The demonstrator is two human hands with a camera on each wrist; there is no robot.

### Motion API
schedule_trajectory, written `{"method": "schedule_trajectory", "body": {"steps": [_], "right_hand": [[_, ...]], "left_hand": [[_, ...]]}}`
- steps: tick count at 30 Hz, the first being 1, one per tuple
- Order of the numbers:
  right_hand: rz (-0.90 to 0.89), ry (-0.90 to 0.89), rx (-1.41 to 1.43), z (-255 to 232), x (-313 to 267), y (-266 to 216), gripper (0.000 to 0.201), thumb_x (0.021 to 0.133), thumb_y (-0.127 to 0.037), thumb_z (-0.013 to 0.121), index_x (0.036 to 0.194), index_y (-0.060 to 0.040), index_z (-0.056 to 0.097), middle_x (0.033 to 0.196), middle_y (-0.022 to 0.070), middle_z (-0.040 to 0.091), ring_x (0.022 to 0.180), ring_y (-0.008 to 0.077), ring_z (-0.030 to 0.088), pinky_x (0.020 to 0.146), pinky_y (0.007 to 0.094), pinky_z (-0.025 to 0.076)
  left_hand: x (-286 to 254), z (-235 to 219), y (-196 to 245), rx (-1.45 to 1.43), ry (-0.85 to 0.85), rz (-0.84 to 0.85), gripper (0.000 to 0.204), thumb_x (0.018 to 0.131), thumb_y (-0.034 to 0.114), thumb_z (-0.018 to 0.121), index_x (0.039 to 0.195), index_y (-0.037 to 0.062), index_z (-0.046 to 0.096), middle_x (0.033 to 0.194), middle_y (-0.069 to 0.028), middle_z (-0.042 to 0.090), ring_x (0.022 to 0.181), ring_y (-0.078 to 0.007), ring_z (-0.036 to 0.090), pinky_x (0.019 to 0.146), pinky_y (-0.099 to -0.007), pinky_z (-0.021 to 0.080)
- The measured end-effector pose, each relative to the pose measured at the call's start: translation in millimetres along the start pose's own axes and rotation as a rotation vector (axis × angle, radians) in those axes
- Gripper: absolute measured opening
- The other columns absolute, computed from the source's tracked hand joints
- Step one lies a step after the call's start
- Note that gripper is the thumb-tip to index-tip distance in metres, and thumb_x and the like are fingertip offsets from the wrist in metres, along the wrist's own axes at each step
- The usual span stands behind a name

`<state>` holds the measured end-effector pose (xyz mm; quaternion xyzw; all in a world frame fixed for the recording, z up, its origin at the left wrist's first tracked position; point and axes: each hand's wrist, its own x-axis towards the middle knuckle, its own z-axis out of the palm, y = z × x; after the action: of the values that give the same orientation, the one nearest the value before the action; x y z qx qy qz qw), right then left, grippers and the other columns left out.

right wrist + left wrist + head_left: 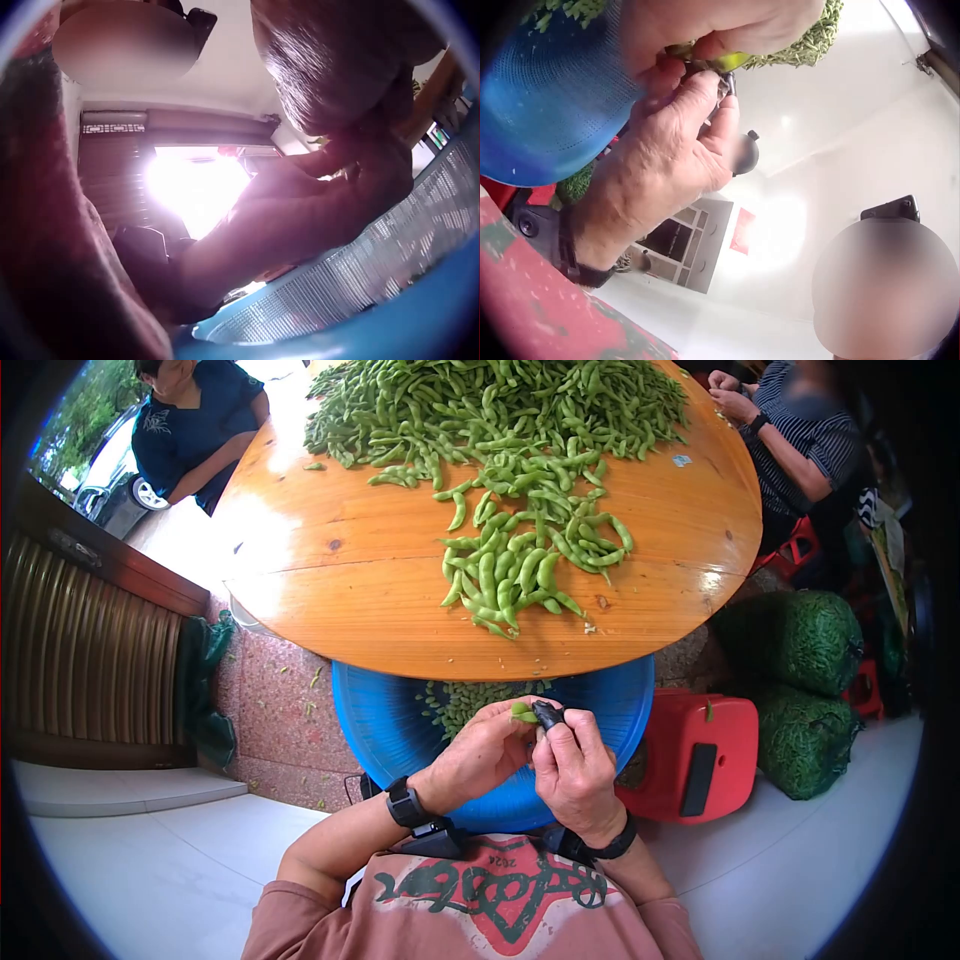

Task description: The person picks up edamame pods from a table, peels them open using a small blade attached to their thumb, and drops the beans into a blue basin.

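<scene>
A green edamame pod (522,712) is held above the blue plastic basket (385,725), just under the near edge of the round wooden surface (340,575). The left hand (480,752) pinches the pod with its fingers curled around it. The right hand (573,770) meets it from the other side; its fingers are clenched around a small dark tool (547,714) whose tip touches the end of the pod. In the left wrist view the pod (724,60) shows yellow-green between the two hands, with the right hand (664,150) below it.

Inside the basket, below the pod, lie many small green pieces (462,700). On the surface beyond the basket a big heap of edamame pods (500,430) spreads toward the near edge. A red plastic stool (700,755) stands just right of the basket, and farther right are two green mesh sacks (800,680). Two other persons sit at the far side of the surface, one at the left (195,425) and one at the right (800,440).
</scene>
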<state>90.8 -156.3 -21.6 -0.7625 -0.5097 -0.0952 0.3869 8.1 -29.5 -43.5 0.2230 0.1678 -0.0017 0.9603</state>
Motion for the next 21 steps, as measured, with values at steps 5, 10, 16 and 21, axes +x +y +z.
{"method": "schedule_trajectory", "body": {"steps": [5, 10, 16, 21], "right_hand": [[0.201, -0.032, 0.266, -10.2, 8.3, 5.6, 0.012, 0.084, 0.001, 0.063, 0.096, -0.0009, 0.063, 0.088, 0.0153, 0.058, 0.072, 0.0308, 0.063, 0.055, 0.0347, 0.052], [0.919, -0.04, 0.891, -36.9, 7.3, 19.4, 0.016, 0.096, -0.014, 0.059, 0.081, -0.0059, 0.058, 0.062, -0.0039, 0.051, 0.054, 0.0005, 0.046, 0.046, 0.0193, 0.035], [0.631, -0.077, -0.063, -129.1, -16.0, 66.3, 0.009, 0.089, -0.002, 0.057, 0.09, 0.0049, 0.062, 0.071, 0.0165, 0.063, 0.062, 0.0233, 0.064, 0.056, 0.0367, 0.046], [0.7, -0.146, -0.276, -134.1, -12.8, 63.3, 0.019, 0.089, -0.001, 0.057, 0.105, 0.0059, 0.065, 0.078, 0.0231, 0.066, 0.069, 0.0354, 0.067, 0.062, 0.041, 0.051]], "left_hand": [[0.5, -5.6, -1.6, -0.02, 0.094, -0.066, 0.024, 0.098, 0.007, 0.049, 0.118, 0.0037, 0.061, 0.104, -0.0043, 0.065, 0.089, -0.0144, 0.064, 0.081, -0.0313, 0.053], [-6.9, -2.0, 12.5, 0.668, -0.101, -0.106, 0.025, 0.097, 0.007, 0.056, 0.119, 0.0018, 0.066, 0.098, -0.008, 0.07, 0.093, -0.0196, 0.069, 0.083, -0.0349, 0.055], [-27.7, 20.1, 69.9, 1.567, -0.15, 0.472, 0.016, 0.085, 0.001, 0.068, 0.101, 0.0006, 0.071, 0.095, -0.0158, 0.07, 0.093, -0.0299, 0.068, 0.079, -0.038, 0.055], [3.8, 19.7, 111.7, 1.862, 0.31, 0.971, 0.014, 0.084, -0.001, 0.066, 0.097, 0.002, 0.069, 0.095, -0.0139, 0.062, 0.083, -0.031, 0.065, 0.072, -0.0395, 0.053]]}}
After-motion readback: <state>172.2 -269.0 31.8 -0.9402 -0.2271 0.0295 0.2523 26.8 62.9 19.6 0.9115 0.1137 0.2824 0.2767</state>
